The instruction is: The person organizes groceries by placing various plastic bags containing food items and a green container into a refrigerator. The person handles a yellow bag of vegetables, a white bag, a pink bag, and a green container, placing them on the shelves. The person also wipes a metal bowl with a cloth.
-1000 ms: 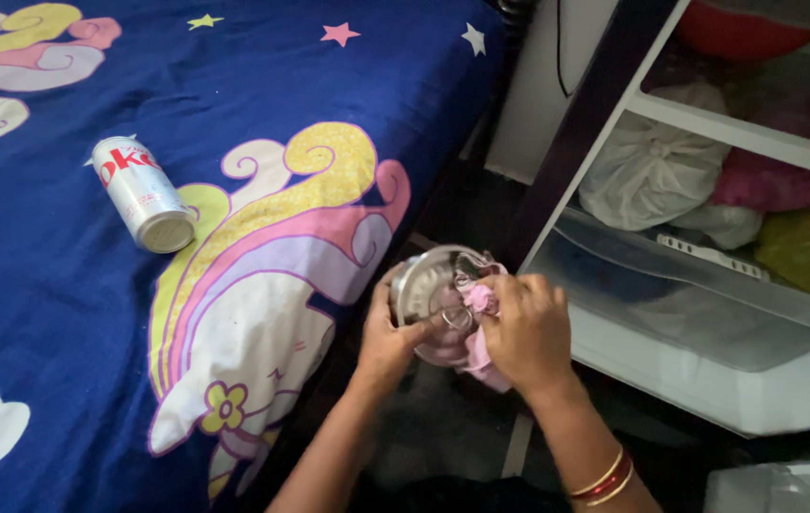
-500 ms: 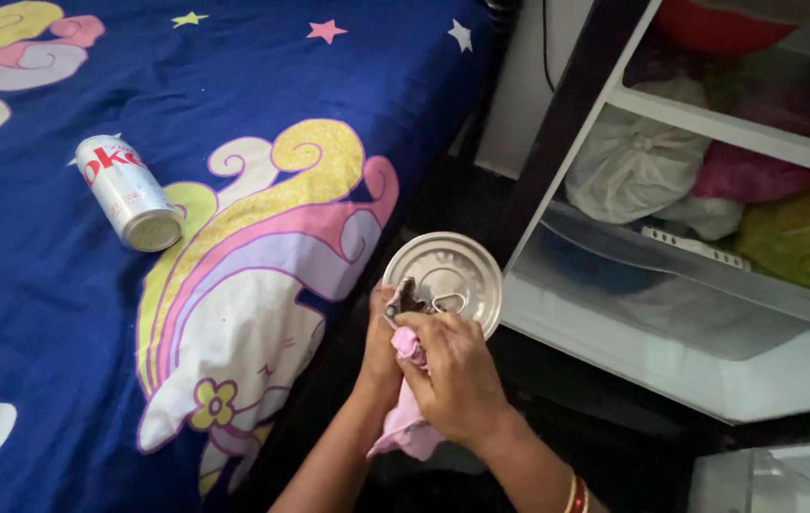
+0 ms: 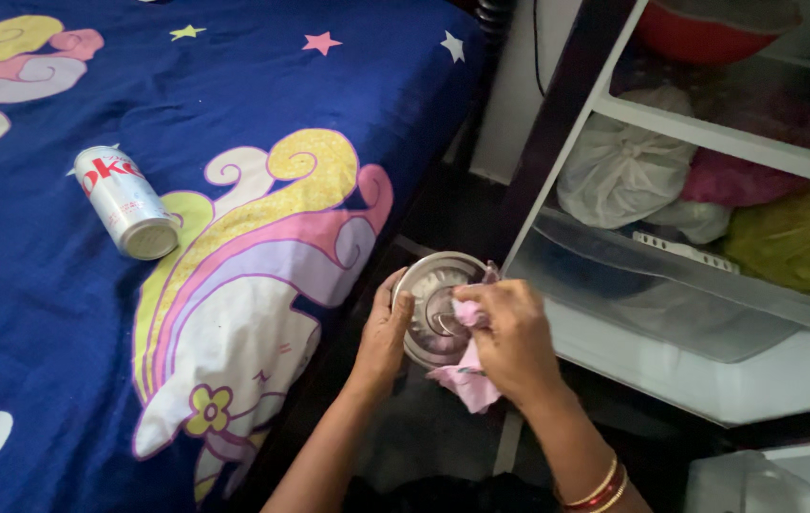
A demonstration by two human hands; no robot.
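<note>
Your left hand [image 3: 384, 334] grips the left rim of the steel lid [image 3: 431, 296], fingers closed on its edge. Your right hand [image 3: 516, 337] is clamped on a pink cloth [image 3: 466, 380], pressing it to the lid's face. The lid sits in the narrow dark gap between the bed [image 3: 63, 313] edge on the left and the white shelf unit [image 3: 709, 385] on the right. A can [image 3: 125, 202] lies on its side on the bed, well apart. Bags [image 3: 625, 171] fill the shelf.

Left hand [image 3: 384, 332] curled, thumb up top, fingers wrapped round the far side. Right hand [image 3: 516, 339] bunched tight, knuckles up. Both forearms angle in from below, wrists close together.
</note>
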